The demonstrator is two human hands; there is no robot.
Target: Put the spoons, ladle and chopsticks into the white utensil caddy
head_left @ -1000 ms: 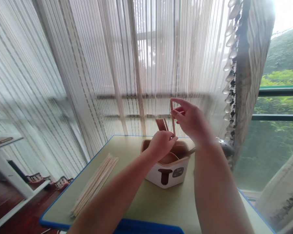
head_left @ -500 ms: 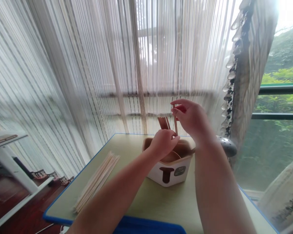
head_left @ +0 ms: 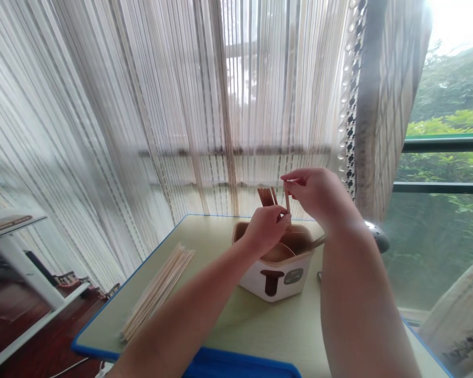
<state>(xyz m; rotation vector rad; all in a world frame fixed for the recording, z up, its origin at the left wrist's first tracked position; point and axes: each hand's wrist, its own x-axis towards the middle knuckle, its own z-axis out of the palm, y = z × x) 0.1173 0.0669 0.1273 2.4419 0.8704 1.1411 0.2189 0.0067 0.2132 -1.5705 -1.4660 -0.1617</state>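
Note:
A white and brown utensil holder [head_left: 252, 283] stands on the table, with a dark cutout on its front and a curved divider inside. Over its back part my right hand [head_left: 319, 194] pinches the top of an upright wooden chopstick [head_left: 287, 199]. The fingertips of my left hand [head_left: 266, 228] close around the same stick lower down, just above the holder's opening. Several more chopsticks [head_left: 265, 197] rise behind my left hand, their lower ends hidden. From the holder's right side leans a slotted spoon [head_left: 378, 237], its perforated metal head partly covered by my right forearm.
A bundle of thin wooden sticks [head_left: 160, 294], seemingly in clear wrapping, lies on the left of the blue-edged table [head_left: 224, 325]. Something blue [head_left: 240, 365] is at the near edge. Striped curtains [head_left: 173, 105] hang behind. A white stand [head_left: 35, 268] is at left.
The right hand and the chopstick have come down slightly, so less of the stick shows between the hands. The left hand stays over the holder. The view has shifted a little.

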